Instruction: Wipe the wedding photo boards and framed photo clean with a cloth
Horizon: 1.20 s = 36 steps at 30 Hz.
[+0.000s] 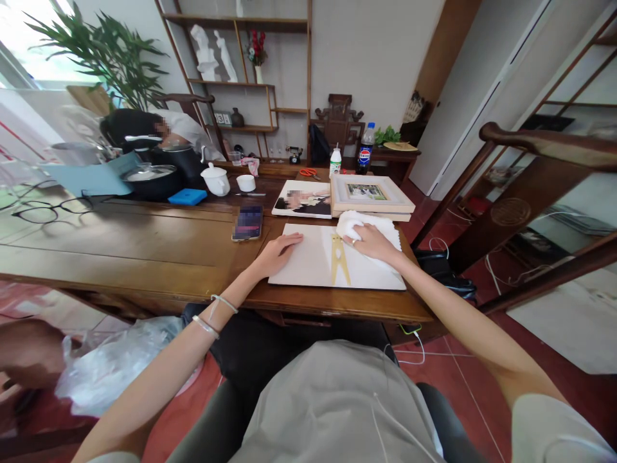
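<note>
A flat white board with a yellow stand-like piece (339,267) down its middle lies on the wooden table in front of me; it looks like the back of a picture frame (308,265). My left hand (278,254) rests on the board's left edge, fingers stretched out flat and holding nothing. With my right hand (370,242) I press a bunched white cloth (351,225) onto the board's upper right part. Part of the cloth spreads out behind that hand, toward the right edge.
Behind the board lie a photo print (303,199) and stacked framed pictures (371,193). A phone (247,223) is to the left. Farther back stand a cola bottle (366,149), a white bottle (335,163), orange scissors (309,172), a white teapot (214,179) and a blue box (187,196).
</note>
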{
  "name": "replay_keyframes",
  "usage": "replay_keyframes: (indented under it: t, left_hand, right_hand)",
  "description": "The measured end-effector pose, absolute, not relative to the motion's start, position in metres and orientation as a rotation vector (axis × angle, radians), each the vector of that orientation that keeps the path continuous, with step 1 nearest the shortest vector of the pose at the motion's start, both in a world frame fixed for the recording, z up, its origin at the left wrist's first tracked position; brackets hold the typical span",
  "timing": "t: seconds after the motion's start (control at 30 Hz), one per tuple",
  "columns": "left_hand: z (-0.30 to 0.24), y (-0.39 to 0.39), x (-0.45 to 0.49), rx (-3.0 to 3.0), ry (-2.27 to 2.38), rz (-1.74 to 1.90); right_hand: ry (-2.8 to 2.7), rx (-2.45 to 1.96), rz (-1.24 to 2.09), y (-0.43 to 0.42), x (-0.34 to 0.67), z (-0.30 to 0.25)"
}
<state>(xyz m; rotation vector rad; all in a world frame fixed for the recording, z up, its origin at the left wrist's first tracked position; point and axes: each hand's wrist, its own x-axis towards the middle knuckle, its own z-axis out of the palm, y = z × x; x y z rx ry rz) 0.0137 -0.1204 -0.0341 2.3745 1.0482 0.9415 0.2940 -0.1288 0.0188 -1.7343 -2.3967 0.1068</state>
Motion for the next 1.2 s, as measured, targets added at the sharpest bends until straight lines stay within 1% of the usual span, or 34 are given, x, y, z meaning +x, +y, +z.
replay_keyframes:
  t: [0.13, 0.4, 0.5, 0.6, 0.77, 0.93, 1.07, 1.2]
  left_hand:
    - [-0.033, -0.121, 0.014, 2.370, 1.063, 0.938]
    - [-0.033, -0.121, 0.014, 2.372, 1.067, 0.944]
    - [-0.034, -0.121, 0.014, 2.374, 1.070, 0.948]
    - [-0.035, -0.121, 0.014, 2.372, 1.066, 0.954]
    - [-0.034, -0.120, 0.013, 2.382, 1.063, 0.945]
    - [-0.034, -0.120, 0.013, 2.376, 1.055, 0.946]
    - [-0.034, -0.120, 0.013, 2.376, 1.059, 0.957]
    - [-0.035, -0.119, 0.014, 2.381, 1.050, 0.957]
  right_hand:
    - [-2.404, -1.709, 0.087, -0.125, 0.280, 0.012]
    - [-2.749, -1.220, 0.188, -0.233, 0.281, 0.027]
    - [-2.818, -1.139, 0.252, -0.252, 0.282, 0.033]
    - [-2.796, -1.170, 0.260, -0.239, 0.281, 0.032]
    - [-2.703, -1.264, 0.142, -0.168, 0.276, 0.027]
    - [-2.603, -1.444, 0.169, -0.112, 0.269, 0.032]
    - [-2.666, -1.416, 0.066, -0.116, 0.262, 0.030]
    - [-2.792, -1.253, -0.064, -0.165, 0.253, 0.024]
